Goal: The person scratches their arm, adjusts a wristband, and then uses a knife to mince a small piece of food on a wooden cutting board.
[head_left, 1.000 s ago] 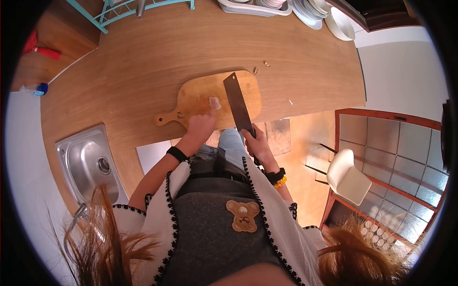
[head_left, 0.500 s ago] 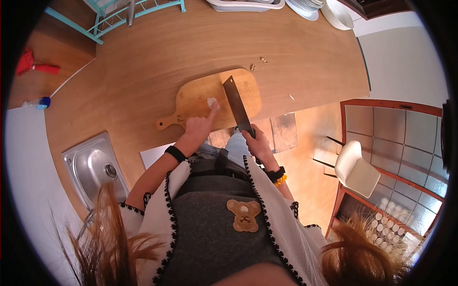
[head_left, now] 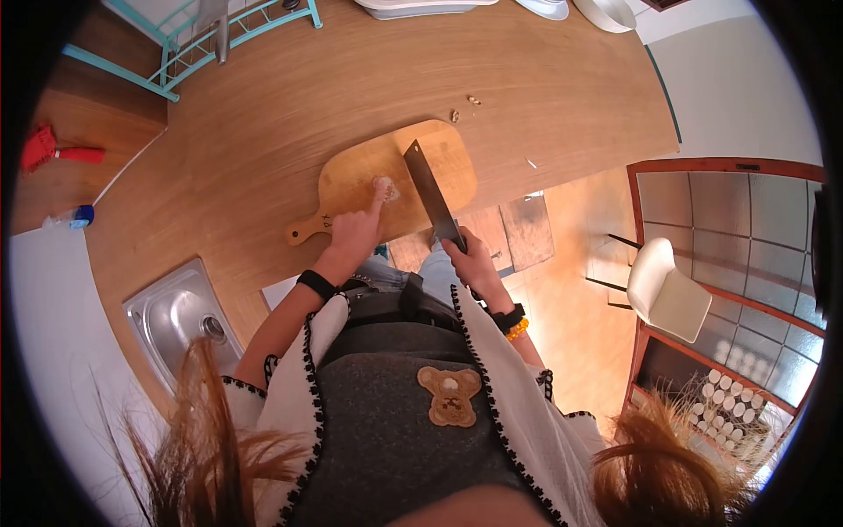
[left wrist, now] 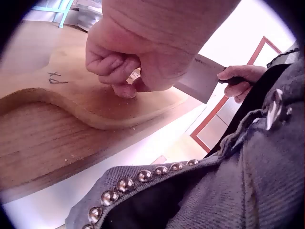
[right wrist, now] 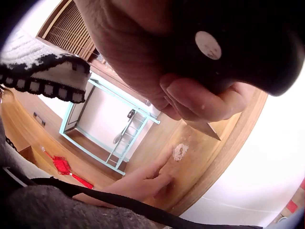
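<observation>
A wooden cutting board (head_left: 351,180) lies on the counter with a small pale chopped heap (head_left: 387,189) near its middle. The left hand (head_left: 355,234) reaches over the board, its index finger extended and touching the heap, the other fingers bent; in the left wrist view the left hand (left wrist: 138,52) is above the board's near edge. The right hand (head_left: 474,263) grips the dark handle of a cleaver, whose blade (head_left: 430,191) points away over the board, to the right of the heap. In the right wrist view the heap (right wrist: 180,151) lies beside the left fingertips.
Small brown bits (head_left: 455,115) and a white scrap (head_left: 531,163) lie on the counter (head_left: 263,123) beyond and right of the board. A sink (head_left: 182,321) is at the left, a turquoise rack (head_left: 167,75) at the back left, and a white chair (head_left: 669,290) at the right.
The left index finger has shifted from the heap's right side to its left side. The right hand keeps its grip on the cleaver. The head view has shifted slightly.
</observation>
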A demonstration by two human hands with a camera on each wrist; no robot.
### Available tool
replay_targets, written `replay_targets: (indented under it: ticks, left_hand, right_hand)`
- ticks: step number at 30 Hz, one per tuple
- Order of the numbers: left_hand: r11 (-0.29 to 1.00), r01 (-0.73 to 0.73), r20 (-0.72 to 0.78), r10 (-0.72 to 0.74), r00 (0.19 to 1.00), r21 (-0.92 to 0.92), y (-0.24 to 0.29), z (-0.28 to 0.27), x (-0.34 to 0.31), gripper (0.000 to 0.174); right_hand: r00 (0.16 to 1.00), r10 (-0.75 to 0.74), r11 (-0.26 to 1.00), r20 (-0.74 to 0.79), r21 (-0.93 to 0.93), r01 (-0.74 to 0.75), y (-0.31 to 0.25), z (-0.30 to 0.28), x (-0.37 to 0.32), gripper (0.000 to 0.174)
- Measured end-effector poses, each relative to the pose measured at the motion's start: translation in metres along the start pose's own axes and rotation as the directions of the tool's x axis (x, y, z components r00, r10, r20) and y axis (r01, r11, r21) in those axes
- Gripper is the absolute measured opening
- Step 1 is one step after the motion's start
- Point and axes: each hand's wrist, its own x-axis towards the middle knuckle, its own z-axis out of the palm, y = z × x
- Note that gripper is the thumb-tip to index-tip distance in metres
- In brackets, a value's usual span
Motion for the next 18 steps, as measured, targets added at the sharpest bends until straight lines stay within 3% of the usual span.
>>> replay_targets:
  ticks: [10, 13, 18]
  left_hand:
    - [0.997, -0.078, -0.035, 0.079, 0.996, 0.024, -0.006, -0.003, -0.002, 0.081]
    - [0.992, -0.112, -0.081, 0.117, 0.99, 0.06, -0.008, 0.003, 0.002, 0.083]
    - [0.994, -0.085, -0.031, 0.088, 0.996, 0.071, -0.006, 0.01, 0.007, 0.08]
  right_hand:
    - [0.994, -0.085, 0.991, -0.062, -0.104, 0.079, 0.026, 0.013, 0.008, 0.038]
    - [0.998, -0.029, 0.996, -0.047, -0.088, 0.025, 0.022, 0.014, 0.005, 0.038]
    - [0.997, -0.062, 0.993, -0.035, -0.102, 0.058, 0.021, 0.017, 0.002, 0.038]
